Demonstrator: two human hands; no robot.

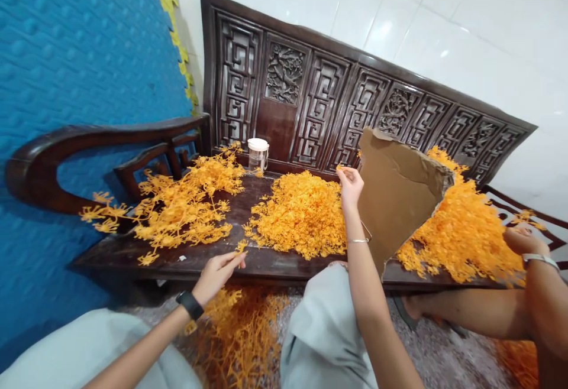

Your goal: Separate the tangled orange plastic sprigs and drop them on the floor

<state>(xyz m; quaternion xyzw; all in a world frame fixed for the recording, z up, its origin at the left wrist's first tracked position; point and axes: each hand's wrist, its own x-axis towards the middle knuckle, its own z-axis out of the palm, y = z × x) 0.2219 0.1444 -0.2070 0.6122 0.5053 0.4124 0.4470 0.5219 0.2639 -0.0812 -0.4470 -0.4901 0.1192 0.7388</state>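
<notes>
My left hand (218, 275), with a dark watch on its wrist, pinches a small orange plastic flower piece (242, 246) over the bench's front edge. Farther up, my right hand (350, 187) is closed at the fingertips, with a bit of orange showing at them; its kind is too small to make out. Between the hands lies a heap of loose orange flower pieces (306, 214) on the dark wooden bench (248, 200). To the left spreads a pile of orange pieces still joined in branching sprays (186, 200). A cardboard sheet (394, 188) stands beside my right forearm.
Beyond the cardboard is another orange heap (465, 229), with another person's hand (526, 240) at its right. A lidded clear jug (258, 155) stands by the carved backrest (284, 111). Orange branching stems (244, 336) lie below, between my knees. Blue matting (89, 52) covers the left side.
</notes>
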